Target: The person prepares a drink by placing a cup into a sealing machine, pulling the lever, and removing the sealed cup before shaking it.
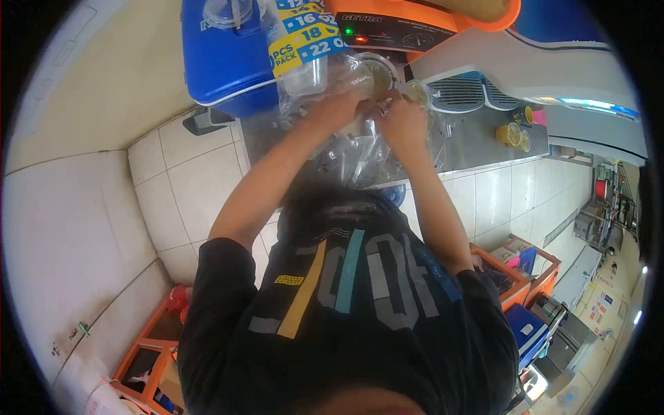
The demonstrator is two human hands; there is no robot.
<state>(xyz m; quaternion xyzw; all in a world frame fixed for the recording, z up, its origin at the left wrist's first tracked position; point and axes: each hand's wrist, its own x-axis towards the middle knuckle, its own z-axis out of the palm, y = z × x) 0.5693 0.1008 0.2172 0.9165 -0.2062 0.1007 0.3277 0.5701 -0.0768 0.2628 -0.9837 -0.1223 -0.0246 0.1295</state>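
Observation:
My left hand [337,111] and my right hand [403,124] are close together over the metal counter [460,142]. Both are closed on a clear plastic bag [360,155], which hangs crumpled toward my body. Just beyond my fingertips is a round cup or container [380,75] with a pale rim; its contents are hard to make out. Another clear cup [418,92] stands beside my right hand. Near my left hand lies a clear pack with a blue and yellow printed label [308,45]. My fingertips are partly hidden by the glossy plastic.
A blue cooler box [228,76] stands at the left with a clear lid [228,10] on top. An orange and black machine [391,31] is at the back. Drip trays [456,92] and yellowish cups [510,134] are to the right.

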